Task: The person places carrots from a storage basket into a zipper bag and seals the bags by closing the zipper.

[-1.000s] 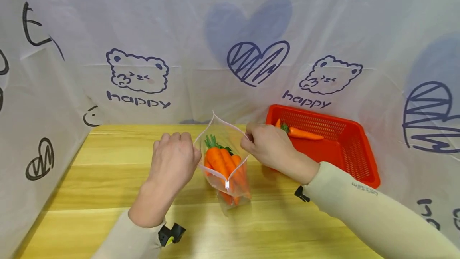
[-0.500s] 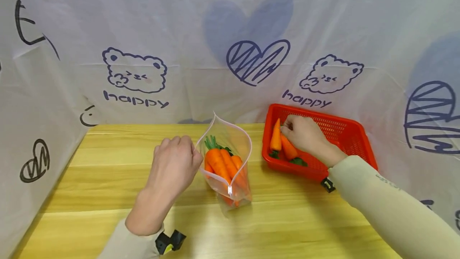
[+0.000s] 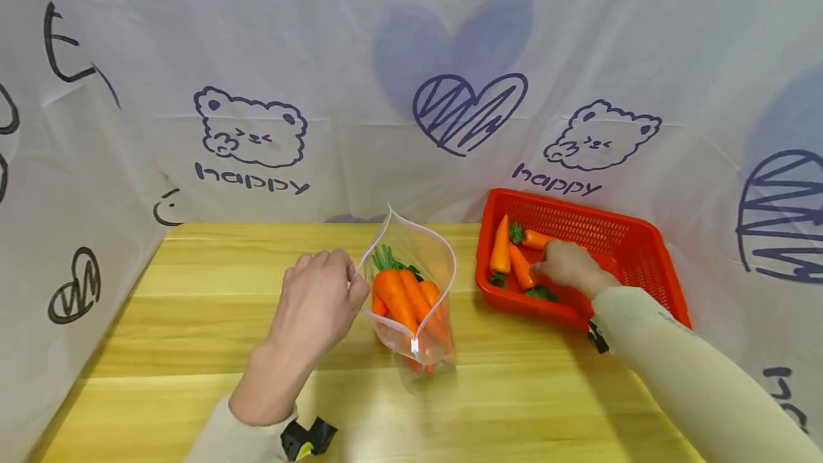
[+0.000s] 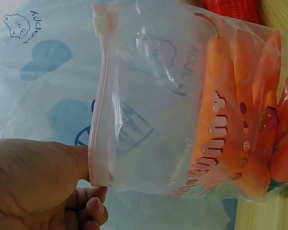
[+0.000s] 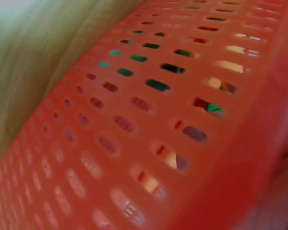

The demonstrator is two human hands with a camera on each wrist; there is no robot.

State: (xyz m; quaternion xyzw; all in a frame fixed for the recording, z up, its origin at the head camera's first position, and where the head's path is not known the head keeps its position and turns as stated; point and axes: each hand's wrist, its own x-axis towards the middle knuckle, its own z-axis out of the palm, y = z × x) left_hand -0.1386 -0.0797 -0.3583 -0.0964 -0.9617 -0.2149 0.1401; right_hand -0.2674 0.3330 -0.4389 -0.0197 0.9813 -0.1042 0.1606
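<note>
My left hand [image 3: 321,288] pinches the left edge of a clear slider zip bag [image 4: 144,110]. The bag stands with its mouth spread wide, and several carrots [image 3: 393,295] with green tops sit inside it. In the left wrist view, the thumb lies against the zip strip, near the end away from the slider [image 4: 102,25]. My right hand [image 3: 569,264] reaches down into the red basket [image 3: 665,274], its fingertips right at a carrot [image 3: 521,266]. I cannot tell whether they grip it; the right wrist view is filled mostly by the perforated basket wall [image 5: 110,139].
Another carrot [image 3: 501,245] leans along the basket's left wall, and one more carrot [image 3: 535,239] lies behind the right hand. A wooden table [image 3: 212,349] carries the bag and the basket. A printed white cloth [image 3: 360,156] hangs behind and at the sides.
My right hand has let go of the bag's right edge and moved right into the basket, then lower among the carrots. The left hand has kept its hold on the bag.
</note>
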